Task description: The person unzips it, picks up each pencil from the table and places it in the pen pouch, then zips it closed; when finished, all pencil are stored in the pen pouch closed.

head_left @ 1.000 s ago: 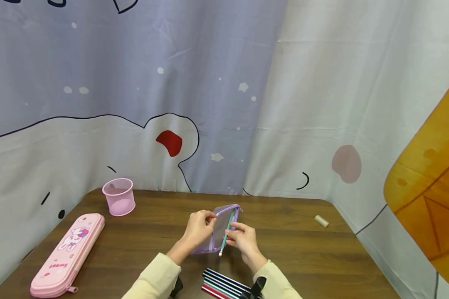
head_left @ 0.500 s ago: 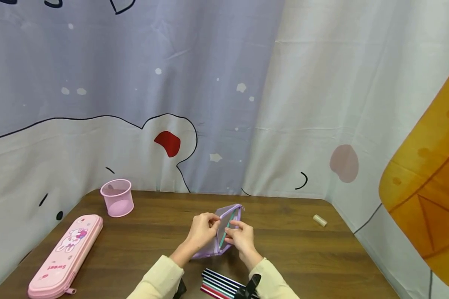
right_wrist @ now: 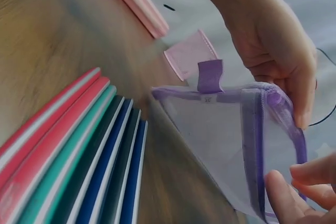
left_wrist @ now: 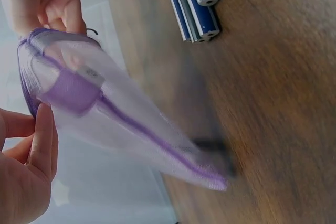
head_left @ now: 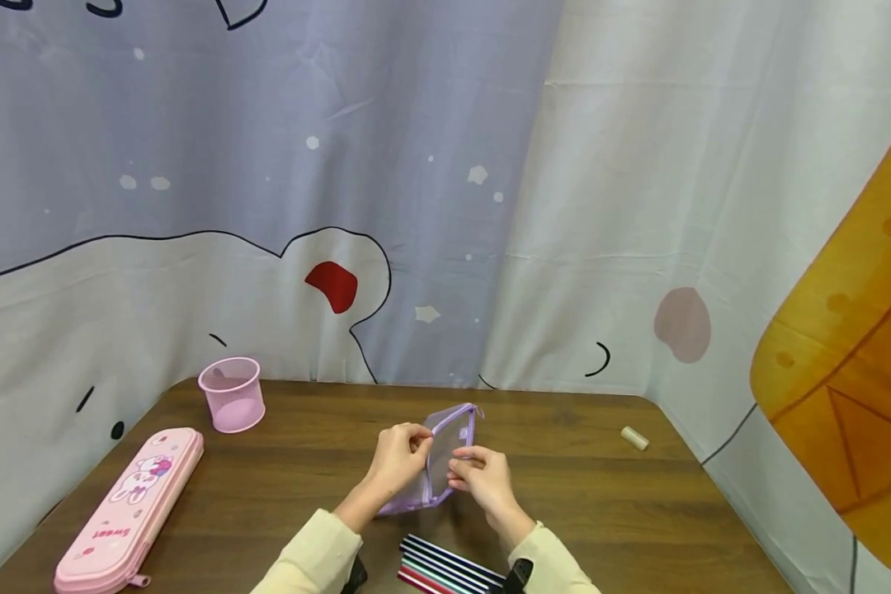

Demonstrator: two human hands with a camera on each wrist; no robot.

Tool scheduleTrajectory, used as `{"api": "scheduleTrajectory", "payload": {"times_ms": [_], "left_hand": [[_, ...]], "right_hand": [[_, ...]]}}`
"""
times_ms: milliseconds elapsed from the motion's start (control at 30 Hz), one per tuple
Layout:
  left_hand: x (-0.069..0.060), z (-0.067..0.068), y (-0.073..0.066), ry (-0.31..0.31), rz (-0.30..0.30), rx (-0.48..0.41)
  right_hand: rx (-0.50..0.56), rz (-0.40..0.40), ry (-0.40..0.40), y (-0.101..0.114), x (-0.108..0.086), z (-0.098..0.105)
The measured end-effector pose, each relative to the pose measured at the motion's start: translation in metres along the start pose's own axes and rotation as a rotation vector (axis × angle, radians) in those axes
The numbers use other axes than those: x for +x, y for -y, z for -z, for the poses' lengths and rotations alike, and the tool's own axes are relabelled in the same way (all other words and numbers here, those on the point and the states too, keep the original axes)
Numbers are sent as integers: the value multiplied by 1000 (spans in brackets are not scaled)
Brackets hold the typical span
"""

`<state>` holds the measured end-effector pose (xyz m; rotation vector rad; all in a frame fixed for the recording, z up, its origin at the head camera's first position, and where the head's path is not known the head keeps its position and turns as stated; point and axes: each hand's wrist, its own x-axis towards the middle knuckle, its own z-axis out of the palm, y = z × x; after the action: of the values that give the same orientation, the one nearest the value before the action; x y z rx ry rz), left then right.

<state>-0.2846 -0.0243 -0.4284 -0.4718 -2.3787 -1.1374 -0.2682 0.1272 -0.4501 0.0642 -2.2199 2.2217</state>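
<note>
1. left hand (head_left: 397,460) pinches the mesh pouch (head_left: 438,464) by its rim; right hand (head_left: 484,485) at the mouth, grip unclear.
2. pouch sits between them, beyond the striped pencils (head_left: 449,564).
3. careful: a slack left pinch could sag that mouth closed!

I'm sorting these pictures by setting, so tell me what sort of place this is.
Likely a desk or craft corner, perhaps at home: a wooden table with striped pencils on it and a printed curtain behind.
</note>
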Motion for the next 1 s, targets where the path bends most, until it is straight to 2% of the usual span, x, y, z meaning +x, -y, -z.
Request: {"api": "scheduleTrajectory", "payload": {"times_ms": [100,200,433,600,667,733,800,1000], "left_hand": [[0,1,3,-5,-3,-5],[-1,3,4,-5,-2,-7],[-2,10,6,-7,23,-14],[-2,10,7,1,24,-29],[-2,9,7,-6,30,-35],[-2,8,7,-12,37,-40],[-2,7,8,-10,38,-42],[-2,4,8,2,34,-53]], "right_hand": [[-85,38,66,2,-6,9],[-239,105,160,3,-16,21],[-709,320,406,4,-44,45],[-910,490,578,1,-63,52],[-967,568,604,-1,-67,51],[-1008,610,609,-3,-69,49],[-1033,627,598,-5,-70,47],[-1060,599,564,-7,-71,44]]}}
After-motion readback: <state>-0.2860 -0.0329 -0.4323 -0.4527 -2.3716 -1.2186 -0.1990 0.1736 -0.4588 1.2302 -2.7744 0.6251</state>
